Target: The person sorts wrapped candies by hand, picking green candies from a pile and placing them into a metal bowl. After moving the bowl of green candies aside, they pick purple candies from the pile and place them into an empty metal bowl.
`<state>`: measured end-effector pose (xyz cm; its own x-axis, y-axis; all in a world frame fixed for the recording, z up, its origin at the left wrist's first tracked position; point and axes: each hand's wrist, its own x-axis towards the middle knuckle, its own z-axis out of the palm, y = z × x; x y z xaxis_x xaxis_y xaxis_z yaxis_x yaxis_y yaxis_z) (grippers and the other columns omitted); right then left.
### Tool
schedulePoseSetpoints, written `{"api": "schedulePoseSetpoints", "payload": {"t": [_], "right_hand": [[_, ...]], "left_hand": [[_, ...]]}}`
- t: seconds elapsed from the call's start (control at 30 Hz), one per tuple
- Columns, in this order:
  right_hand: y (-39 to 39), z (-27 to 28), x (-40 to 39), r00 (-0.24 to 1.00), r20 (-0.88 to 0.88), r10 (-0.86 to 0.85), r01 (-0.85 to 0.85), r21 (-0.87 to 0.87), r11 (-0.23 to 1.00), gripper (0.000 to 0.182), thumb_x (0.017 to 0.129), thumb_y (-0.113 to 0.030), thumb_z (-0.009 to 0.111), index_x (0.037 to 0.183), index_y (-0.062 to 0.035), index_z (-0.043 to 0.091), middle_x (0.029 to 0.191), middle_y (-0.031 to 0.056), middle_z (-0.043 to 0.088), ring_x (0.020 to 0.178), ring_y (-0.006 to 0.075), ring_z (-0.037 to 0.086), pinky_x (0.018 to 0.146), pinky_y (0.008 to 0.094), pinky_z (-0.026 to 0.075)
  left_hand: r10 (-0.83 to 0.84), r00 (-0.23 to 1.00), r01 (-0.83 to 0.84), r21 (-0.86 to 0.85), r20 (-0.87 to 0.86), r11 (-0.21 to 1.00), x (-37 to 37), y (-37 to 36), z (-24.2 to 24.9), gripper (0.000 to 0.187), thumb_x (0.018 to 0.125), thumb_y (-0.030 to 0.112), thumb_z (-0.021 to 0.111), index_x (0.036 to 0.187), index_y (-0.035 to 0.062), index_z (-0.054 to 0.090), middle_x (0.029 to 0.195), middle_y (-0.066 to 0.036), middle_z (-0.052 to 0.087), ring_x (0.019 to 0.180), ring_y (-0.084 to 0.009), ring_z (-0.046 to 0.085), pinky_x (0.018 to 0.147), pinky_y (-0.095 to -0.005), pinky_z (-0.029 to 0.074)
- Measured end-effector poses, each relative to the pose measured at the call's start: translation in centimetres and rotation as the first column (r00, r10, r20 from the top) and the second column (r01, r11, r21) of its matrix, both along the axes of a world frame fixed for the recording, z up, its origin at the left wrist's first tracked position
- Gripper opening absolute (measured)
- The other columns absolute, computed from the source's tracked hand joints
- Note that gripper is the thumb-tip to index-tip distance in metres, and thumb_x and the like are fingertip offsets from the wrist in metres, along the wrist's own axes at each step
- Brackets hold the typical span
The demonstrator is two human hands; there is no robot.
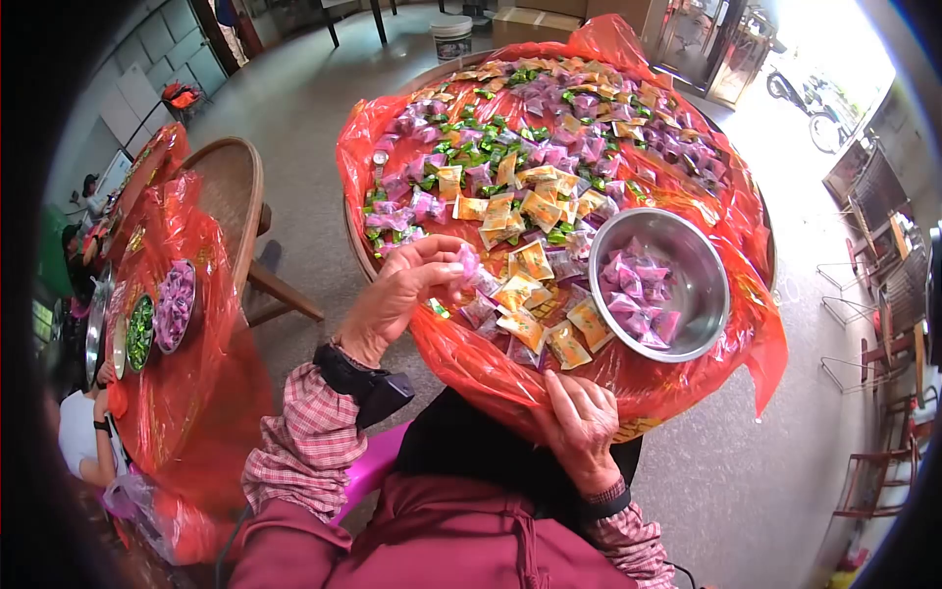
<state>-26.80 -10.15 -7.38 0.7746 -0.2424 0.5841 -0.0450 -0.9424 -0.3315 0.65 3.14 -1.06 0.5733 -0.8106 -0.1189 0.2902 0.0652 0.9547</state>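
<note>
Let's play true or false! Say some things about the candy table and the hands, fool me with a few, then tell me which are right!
1. The left hand holds a pink packet. True.
2. The bowl has nothing in it. False: the metal bowl holds purple packets.
3. The sheet under the candy is blue. False: it is a red sheet.
4. The right hand is at the table's near edge. True.
5. Every packet is orange. False: there are green packets too.
</note>
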Motion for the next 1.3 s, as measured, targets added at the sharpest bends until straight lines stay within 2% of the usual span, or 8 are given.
{"api": "schedulePoseSetpoints", "payload": {"t": [0.27, 0.4, 0.47, 0.57, 0.9, 1.13, 1.23, 1.3], "right_hand": [[0.0, -0.4, 0.0, 1.0, 0.018, 0.007, -0.007, 0.0, 1.0, 0.053, 0.075, -0.017, 0.081, 0.125, -0.003, 0.068, 0.114, 0.0091, 0.07, 0.101, 0.0261, 0.068, 0.086, 0.04, 0.05], [0.0, -0.6, 0.0, 1.0, 0.014, 0.002, -0.002, 0.0, 1.0, 0.054, 0.075, -0.017, 0.081, 0.126, -0.0035, 0.067, 0.115, 0.0091, 0.07, 0.102, 0.0261, 0.067, 0.087, 0.0405, 0.049], [-0.1, -0.4, -0.1, 1.0, 0.008, -0.001, 0.001, -0.001, 1.0, 0.054, 0.075, -0.017, 0.081, 0.125, -0.0036, 0.068, 0.115, 0.009, 0.07, 0.102, 0.026, 0.067, 0.087, 0.0402, 0.049], [-0.1, -0.3, -0.1, 1.0, 0.013, 0.003, -0.003, 0.001, 1.0, 0.053, 0.076, -0.017, 0.081, 0.125, -0.0037, 0.068, 0.114, 0.0086, 0.07, 0.102, 0.0259, 0.067, 0.087, 0.0399, 0.049], [-0.1, -0.2, 0.0, 1.0, 0.002, 0.0, 0.0, -0.025, 1.0, 0.052, 0.075, -0.017, 0.082, 0.124, -0.0037, 0.069, 0.113, 0.0083, 0.07, 0.101, 0.0248, 0.068, 0.087, 0.0393, 0.049], [-0.1, -0.1, 0.0, 1.0, -0.007, -0.001, 0.001, -0.025, 1.0, 0.051, 0.077, -0.017, 0.082, 0.124, -0.0034, 0.069, 0.112, 0.0083, 0.071, 0.101, 0.0248, 0.068, 0.087, 0.0388, 0.049], [-0.1, 0.0, 0.0, 1.0, -0.009, 0.0, 0.0, -0.017, 1.0, 0.051, 0.077, -0.017, 0.082, 0.124, -0.0034, 0.069, 0.112, 0.0084, 0.071, 0.101, 0.0247, 0.068, 0.087, 0.0385, 0.049], [-0.1, 0.0, 0.0, 1.0, -0.004, -0.002, 0.002, -0.013, 1.0, 0.051, 0.077, -0.017, 0.081, 0.124, -0.0033, 0.069, 0.112, 0.0083, 0.071, 0.101, 0.0246, 0.068, 0.086, 0.0384, 0.049]], "left_hand": [[-0.157, 0.985, 0.164, -0.114, 0.071, 0.98, -5.9, -11.0, 2.7, 0.044, 0.097, 0.021, 0.071, 0.133, 0.0008, 0.056, 0.103, -0.008, 0.07, 0.087, -0.0125, 0.069, 0.083, -0.0285, 0.056], [-0.15, 0.914, 0.212, -0.128, 0.377, 0.969, -7.3, -12.7, 0.6, 0.042, 0.094, 0.016, 0.074, 0.132, 0.0039, 0.059, 0.113, -0.01, 0.066, 0.09, -0.0139, 0.069, 0.082, -0.0301, 0.055], [-0.084, 0.623, 0.059, 0.06, 0.778, 0.996, -6.7, -9.9, 1.0, 0.04, 0.089, 0.013, 0.077, 0.125, 0.0025, 0.062, 0.114, -0.013, 0.064, 0.09, -0.0174, 0.069, 0.08, -0.0318, 0.056], [0.082, 0.221, -0.268, -0.021, 0.972, 0.963, -2.9, -4.9, -1.8, 0.033, 0.085, 0.012, 0.074, 0.114, 0.0005, 0.066, 0.108, -0.016, 0.064, 0.097, -0.0305, 0.067, 0.085, -0.0411, 0.054], [-0.176, 0.006, -0.535, 0.152, 0.984, 0.831, 3.8, 3.1, -1.9, 0.029, 0.084, 0.009, 0.064, 0.111, 0.0002, 0.066, 0.105, -0.018, 0.068, 0.103, -0.0372, 0.064, 0.092, -0.046, 0.051], [-0.27, 0.174, -0.446, 0.321, 0.947, 0.836, 3.5, 0.1, -1.9, 0.035, 0.084, 0.012, 0.062, 0.116, -0.0005, 0.065, 0.11, -0.021, 0.069, 0.104, -0.039, 0.065, 0.092, -0.0467, 0.051], [-0.124, 0.684, -0.149, 0.304, 0.719, 0.941, 2.8, -1.3, -1.3, 0.018, 0.091, 0.007, 0.063, 0.106, -0.0007, 0.069, 0.094, -0.005, 0.072, 0.08, -0.0126, 0.066, 0.072, -0.0294, 0.053], [-0.068, 0.729, -0.178, 0.285, 0.681, 0.942, 2.4, -1.5, -1.1, 0.013, 0.093, 0.004, 0.064, 0.103, -0.0006, 0.071, 0.087, 0.002, 0.068, 0.076, -0.0043, 0.059, 0.068, -0.0242, 0.051]]}}
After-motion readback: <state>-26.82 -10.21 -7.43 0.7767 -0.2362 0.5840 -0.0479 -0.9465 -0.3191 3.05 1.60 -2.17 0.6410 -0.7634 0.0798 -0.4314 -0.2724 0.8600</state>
